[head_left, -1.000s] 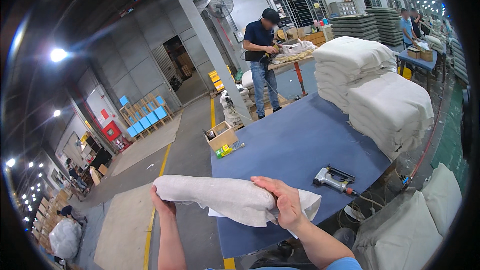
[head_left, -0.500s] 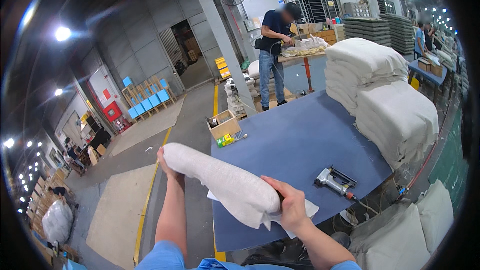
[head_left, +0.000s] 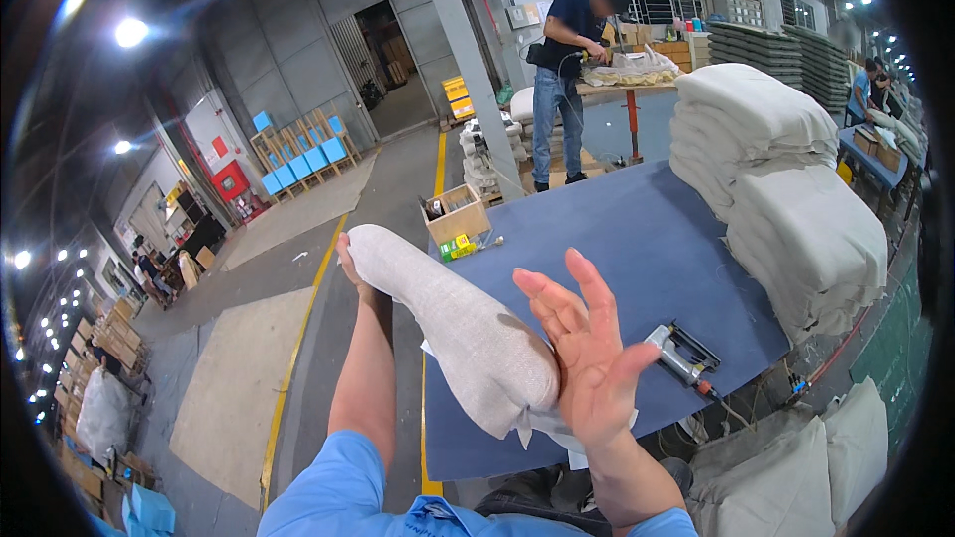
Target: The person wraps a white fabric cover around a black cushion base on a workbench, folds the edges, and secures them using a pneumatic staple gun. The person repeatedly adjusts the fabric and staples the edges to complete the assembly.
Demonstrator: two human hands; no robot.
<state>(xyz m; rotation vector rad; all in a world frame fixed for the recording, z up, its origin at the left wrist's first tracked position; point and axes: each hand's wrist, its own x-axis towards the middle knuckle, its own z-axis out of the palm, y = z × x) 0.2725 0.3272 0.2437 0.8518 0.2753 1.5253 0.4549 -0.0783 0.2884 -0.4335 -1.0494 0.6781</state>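
Observation:
A long, off-white, fabric-covered padded piece [head_left: 448, 328] is held up at a slant over the near left part of the blue-topped table [head_left: 597, 229]. My left hand [head_left: 350, 261] grips its far left end, with the fingers partly hidden behind it. Beside the near right end, my right hand [head_left: 587, 363] is open, its palm showing and its fingers spread; its edge is against the fabric or just off it. Loose cloth hangs from that end. Right of my right hand, a pneumatic staple gun [head_left: 681, 356] lies on the table with its hose attached.
Stacked off-white padded pieces [head_left: 806, 229] fill the table's right side. A wooden box [head_left: 456, 214] and a green-yellow small carton [head_left: 458, 247] sit at its far left corner. Pale cushions [head_left: 796, 472] lie low at right. A co-worker [head_left: 567, 70] stands at another table beyond.
My right hand has let go of the padded piece's near end and spread its fingers. The left hand still holds the far end, now raised slightly. The view has shifted a little.

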